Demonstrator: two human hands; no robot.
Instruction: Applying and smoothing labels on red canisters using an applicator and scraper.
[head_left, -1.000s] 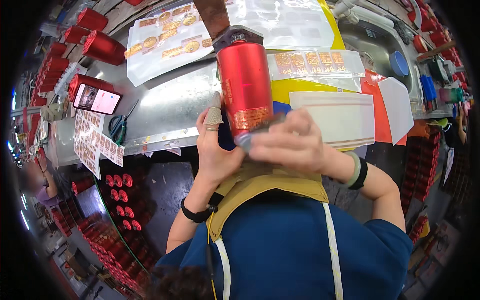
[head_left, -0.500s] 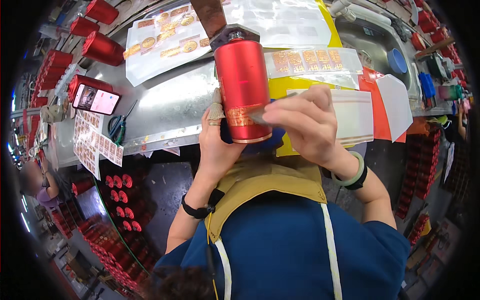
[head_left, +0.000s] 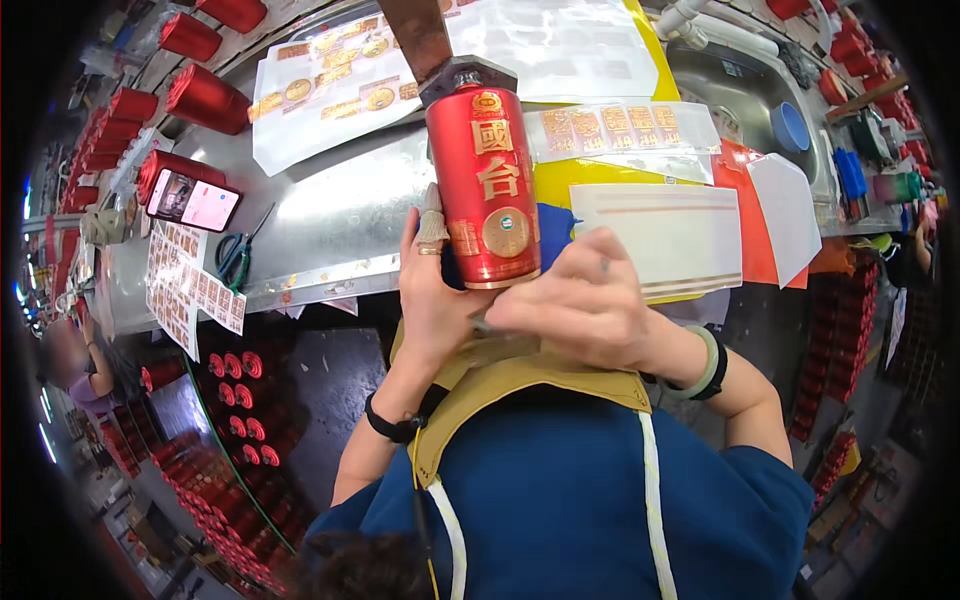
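A glossy red bottle (head_left: 480, 205) lies with its neck pointing away from me, against a dark angular block (head_left: 468, 76) on an upright metal bar. Large gold lettering and a round gold emblem face up on it. My left hand (head_left: 432, 310) grips the lower left side of the bottle; a ribbed pale cover sits on one fingertip. Just below the bottle's base, apart from it, my right hand (head_left: 585, 305) is closed in a pinch. A small grey flat piece (head_left: 484, 324) shows at its fingertips, mostly hidden.
Sheets of gold decals (head_left: 340, 75) lie behind the bottle, and a decal strip (head_left: 625, 128) lies to the right. A phone (head_left: 193, 200) and scissors (head_left: 236, 255) are at the left. A sink (head_left: 745, 75) holds a blue cup (head_left: 791, 124). Red bottles (head_left: 208, 98) stand at the far left.
The bottle has turned about its long axis, so its lettered side replaces the plainer side with a small gold decal. My right hand has moved off its surface, down and left.
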